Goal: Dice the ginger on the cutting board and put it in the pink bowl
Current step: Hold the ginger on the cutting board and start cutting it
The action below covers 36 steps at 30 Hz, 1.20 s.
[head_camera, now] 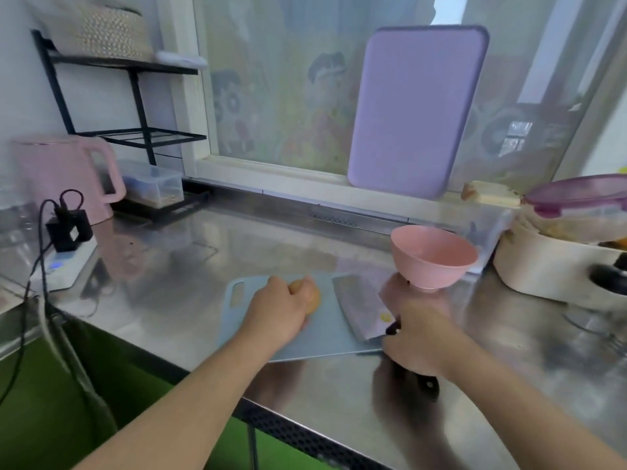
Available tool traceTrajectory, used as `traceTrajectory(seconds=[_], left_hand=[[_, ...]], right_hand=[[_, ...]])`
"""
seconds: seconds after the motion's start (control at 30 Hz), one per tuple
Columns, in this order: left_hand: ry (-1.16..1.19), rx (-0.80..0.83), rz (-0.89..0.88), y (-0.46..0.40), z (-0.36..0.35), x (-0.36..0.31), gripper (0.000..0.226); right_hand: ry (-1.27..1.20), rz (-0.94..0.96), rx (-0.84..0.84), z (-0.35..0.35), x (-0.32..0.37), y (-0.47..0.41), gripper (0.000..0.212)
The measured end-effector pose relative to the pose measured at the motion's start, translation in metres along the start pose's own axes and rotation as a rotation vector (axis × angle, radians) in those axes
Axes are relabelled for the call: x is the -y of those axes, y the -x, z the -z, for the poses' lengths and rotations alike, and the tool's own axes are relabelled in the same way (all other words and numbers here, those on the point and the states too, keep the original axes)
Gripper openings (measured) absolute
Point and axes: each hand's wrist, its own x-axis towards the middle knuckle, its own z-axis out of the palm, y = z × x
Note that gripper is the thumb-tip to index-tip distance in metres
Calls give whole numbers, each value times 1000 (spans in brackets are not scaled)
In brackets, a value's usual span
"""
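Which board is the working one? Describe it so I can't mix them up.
On the steel counter below the window, look at its near edge: the pale blue cutting board lies flat there, under the left hand holding the ginger. The other board, the purple one, stands upright against the window.

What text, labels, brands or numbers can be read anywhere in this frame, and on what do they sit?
None can be read.
Yellow sticker on the steel cleaver blade: any print is too small and blurred.
Cartoon-patterned film on the window: drawn figures only, no legible words.
Pink electric kettle, pink plastic bowl, pale blue cutting board: no visible markings.
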Motion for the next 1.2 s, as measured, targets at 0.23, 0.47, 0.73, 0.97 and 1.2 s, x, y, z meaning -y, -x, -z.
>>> traceTrajectory(seconds=[0.23,0.47,0.73,0.97,1.2], left_hand=[[-355,-46,-130,7,4,2,45],[-134,-124,-76,8,3,18,37],[-65,-97,-112,-1,-7,14,23],[78,-87,-181,3,-6,27,15],[114,-69,-169,0,-7,30,11]], right_hand=[[-673,-56,127,26,8,-2,7],[-636,41,52,19,27,-6,17],[-452,108,46,4,50,-8,20],[-473,105,100,10,54,-14,19],[-428,107,73,24,60,-10,20]])
